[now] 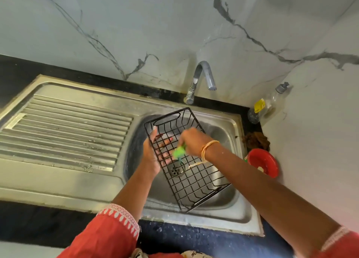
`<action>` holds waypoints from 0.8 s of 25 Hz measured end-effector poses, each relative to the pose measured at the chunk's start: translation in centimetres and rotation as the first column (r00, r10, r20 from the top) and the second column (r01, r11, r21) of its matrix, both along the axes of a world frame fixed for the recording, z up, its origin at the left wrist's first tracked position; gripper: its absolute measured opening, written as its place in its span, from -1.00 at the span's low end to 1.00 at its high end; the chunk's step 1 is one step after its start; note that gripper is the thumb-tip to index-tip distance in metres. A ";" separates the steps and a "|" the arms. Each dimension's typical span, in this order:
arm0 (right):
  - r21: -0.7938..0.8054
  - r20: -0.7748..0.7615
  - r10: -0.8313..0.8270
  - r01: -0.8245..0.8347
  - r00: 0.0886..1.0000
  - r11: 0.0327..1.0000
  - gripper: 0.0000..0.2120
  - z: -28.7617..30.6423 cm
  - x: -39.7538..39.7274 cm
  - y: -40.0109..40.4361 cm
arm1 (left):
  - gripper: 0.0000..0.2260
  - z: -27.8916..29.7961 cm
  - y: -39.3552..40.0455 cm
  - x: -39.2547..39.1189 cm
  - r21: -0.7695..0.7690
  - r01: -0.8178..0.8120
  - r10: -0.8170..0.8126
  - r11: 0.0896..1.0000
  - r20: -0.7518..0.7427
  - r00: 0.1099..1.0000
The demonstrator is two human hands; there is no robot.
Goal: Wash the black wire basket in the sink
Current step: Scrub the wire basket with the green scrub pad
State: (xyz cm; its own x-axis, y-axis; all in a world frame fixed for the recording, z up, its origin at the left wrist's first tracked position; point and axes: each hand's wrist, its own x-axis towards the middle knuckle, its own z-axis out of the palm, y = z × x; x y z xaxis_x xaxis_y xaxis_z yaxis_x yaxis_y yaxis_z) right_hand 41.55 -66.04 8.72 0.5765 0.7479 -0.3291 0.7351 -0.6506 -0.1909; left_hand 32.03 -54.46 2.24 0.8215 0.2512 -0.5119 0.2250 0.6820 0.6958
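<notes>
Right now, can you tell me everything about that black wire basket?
The black wire basket is a long rectangular grid of thin dark wire with low sides and a handle slot at its far end. It is tilted over the steel sink bowl, above the drain. The left hand grips its left rim, fingers showing through the grid. The right hand presses a green scrubber onto it.

- My left sleeve (108,232) is red and loose, and it ends near my elbow.
- Its edge has a white lace band with small leaf shapes.
- My right sleeve (338,244) is the same red with the same white lace edge.
- Thin gold bangles (208,147) go round my right wrist.
- A pale thread hangs down from that wrist.
- My arms are bare below the sleeves.
</notes>
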 end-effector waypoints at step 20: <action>0.294 0.305 -0.097 0.003 0.947 0.956 -0.67 -5.1 0.0 4.1 | -0.60 -1.2 2.6 2.6 -0.055 -0.088 0.090 0.995 0.031 0.995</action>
State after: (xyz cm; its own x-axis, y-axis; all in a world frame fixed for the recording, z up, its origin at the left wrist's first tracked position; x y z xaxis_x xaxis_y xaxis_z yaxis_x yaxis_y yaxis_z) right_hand 41.52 -61.93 3.61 0.6539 0.7503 0.0977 0.7554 -0.6402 -0.1398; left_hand 34.62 -51.87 1.01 0.8138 0.2974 -0.4992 0.1389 0.7347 0.6641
